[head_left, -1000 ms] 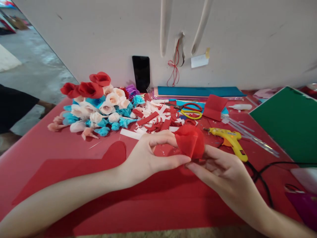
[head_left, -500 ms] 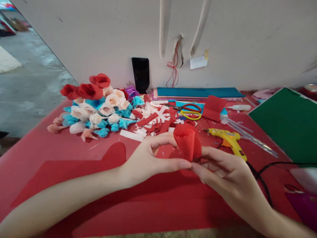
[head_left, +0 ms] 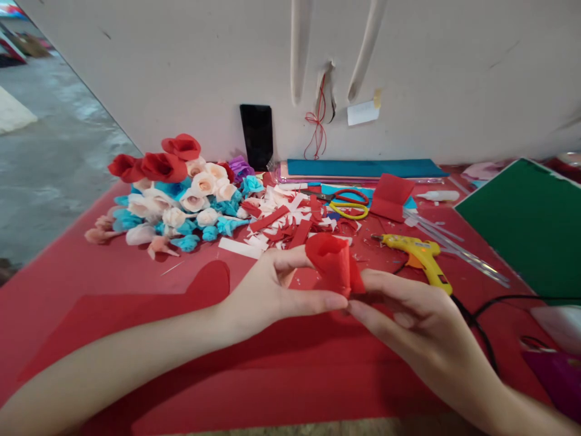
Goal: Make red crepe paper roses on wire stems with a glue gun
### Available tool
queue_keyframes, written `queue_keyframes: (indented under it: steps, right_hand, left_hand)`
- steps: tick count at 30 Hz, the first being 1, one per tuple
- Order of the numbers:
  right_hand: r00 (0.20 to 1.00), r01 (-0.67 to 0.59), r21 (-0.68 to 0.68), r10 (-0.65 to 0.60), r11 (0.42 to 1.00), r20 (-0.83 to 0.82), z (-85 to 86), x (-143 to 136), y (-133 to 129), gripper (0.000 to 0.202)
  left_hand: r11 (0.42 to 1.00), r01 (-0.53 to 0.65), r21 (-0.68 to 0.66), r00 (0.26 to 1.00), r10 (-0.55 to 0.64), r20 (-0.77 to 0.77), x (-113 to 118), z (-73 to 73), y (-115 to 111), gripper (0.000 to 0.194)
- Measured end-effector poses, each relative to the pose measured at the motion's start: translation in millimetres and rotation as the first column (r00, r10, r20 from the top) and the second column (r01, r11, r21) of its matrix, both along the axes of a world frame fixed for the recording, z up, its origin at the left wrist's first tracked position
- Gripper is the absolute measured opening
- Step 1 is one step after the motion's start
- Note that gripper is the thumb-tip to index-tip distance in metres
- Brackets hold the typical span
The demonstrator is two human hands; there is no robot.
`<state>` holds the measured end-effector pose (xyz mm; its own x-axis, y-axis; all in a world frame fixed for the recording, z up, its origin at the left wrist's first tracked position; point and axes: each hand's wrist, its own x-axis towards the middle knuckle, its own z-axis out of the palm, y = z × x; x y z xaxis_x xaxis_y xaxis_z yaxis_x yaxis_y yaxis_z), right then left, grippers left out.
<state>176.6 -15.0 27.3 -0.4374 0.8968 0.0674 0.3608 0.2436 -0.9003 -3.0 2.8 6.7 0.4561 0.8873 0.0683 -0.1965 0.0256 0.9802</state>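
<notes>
Between my two hands is a rolled red paper flower [head_left: 330,260], held upright above the red table [head_left: 254,396]. My left hand [head_left: 276,290] grips its left side and base, with the thumb along the bottom. My right hand [head_left: 399,309] pinches the right side and lower edge; its fingertips are partly hidden behind the paper. The two thumb tips meet near the flower's base. Below my left wrist lies a red paper sheet [head_left: 109,318] with a rounded red petal piece [head_left: 211,283] on it.
Finished paper flowers [head_left: 181,200] pile up at the back left. Paper scraps [head_left: 290,218], scissors [head_left: 349,206] and a black phone [head_left: 257,136] are behind my hands. A yellow glue gun [head_left: 420,254], clear sticks [head_left: 458,251] and a green board [head_left: 526,230] stand to the right.
The red paper flower has turned and shifted slightly left between my fingers, and its opening looks wider. My right fingers have moved slightly left with it.
</notes>
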Motion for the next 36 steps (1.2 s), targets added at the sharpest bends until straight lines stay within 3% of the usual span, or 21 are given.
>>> queue_keyframes:
  steps: [6, 14, 20, 25, 31, 36]
  right_hand:
    - [1.000, -0.020, 0.034, 0.019, 0.999, 0.024, -1.2, 0, 0, 0.010]
    - [0.998, 0.012, 0.238, -0.025, 0.971, 0.051, -6.5, -2, 0, 0.008]
    - [0.993, 0.028, 0.340, -0.064, 0.940, 0.096, -8.0, -1, 0, 0.010]
    - [0.993, 0.012, 0.340, -0.050, 0.940, 0.104, -2.4, -1, 0, 0.008]
    - [0.987, -0.069, 0.394, 0.004, 0.917, 0.163, 6.7, 6, 3, 0.006]
    - [0.961, -0.147, 0.374, 0.042, 0.916, 0.275, 5.6, 14, 8, 0.009]
  left_hand:
    - [0.999, -0.038, -0.032, 0.998, 0.040, 0.049, 3, 2.3, -1, 0.016]
    - [0.996, -0.029, -0.089, 1.000, 0.029, 0.006, 3, 8.1, -2, 0.017]
    - [0.993, -0.045, 0.111, 0.988, 0.060, -0.140, 1, 8.8, -1, 0.017]
    - [0.972, -0.052, 0.227, 0.964, 0.109, -0.243, 0, 9.1, -1, 0.018]
    - [0.977, 0.098, 0.190, 0.953, -0.037, -0.301, -5, 14.9, 3, 0.017]
    - [0.963, 0.203, 0.176, 0.876, -0.099, -0.472, -9, 22.2, 6, 0.026]
